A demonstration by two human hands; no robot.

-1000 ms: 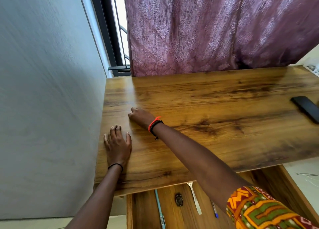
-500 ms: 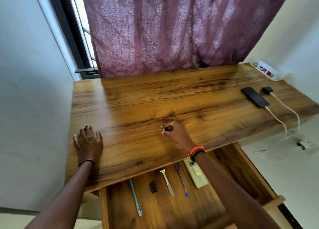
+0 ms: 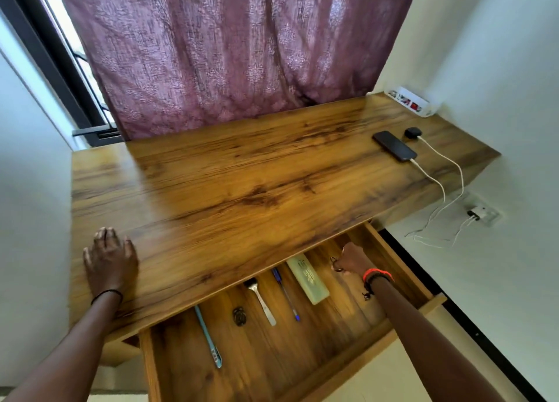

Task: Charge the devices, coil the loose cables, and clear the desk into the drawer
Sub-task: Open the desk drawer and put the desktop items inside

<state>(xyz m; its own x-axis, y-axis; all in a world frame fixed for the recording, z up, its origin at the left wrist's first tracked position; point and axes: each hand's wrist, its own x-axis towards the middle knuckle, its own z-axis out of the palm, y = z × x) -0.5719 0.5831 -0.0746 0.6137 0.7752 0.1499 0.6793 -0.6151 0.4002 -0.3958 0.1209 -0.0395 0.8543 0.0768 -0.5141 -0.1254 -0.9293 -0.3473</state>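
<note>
The wooden desk [image 3: 242,174] has its drawer [image 3: 390,250] pulled open below the front edge. My left hand [image 3: 110,259] rests flat on the desk's front left corner. Over the drawer's right part, my right hand [image 3: 351,258] pinches a small dark ring-shaped thing [image 3: 334,264]; what it is I cannot tell. In the drawer lie a teal pen [image 3: 208,338], a dark small object [image 3: 239,316], a metal fork [image 3: 260,300], a blue pen [image 3: 286,294] and a pale green case [image 3: 307,279]. A black phone [image 3: 394,146] and a black earbud case [image 3: 413,133] lie at the desk's right, each on a white cable [image 3: 432,179].
Both white cables run off the desk's right edge down to a charger in a wall socket [image 3: 478,214]. A white power strip [image 3: 408,102] sits at the back right corner. A purple curtain [image 3: 227,53] hangs behind the desk; walls close both sides.
My right hand picked a small thing off the desk's left part, carried it rightward and down, and now holds it over the open drawer. The view swung right. My left hand stayed put.
</note>
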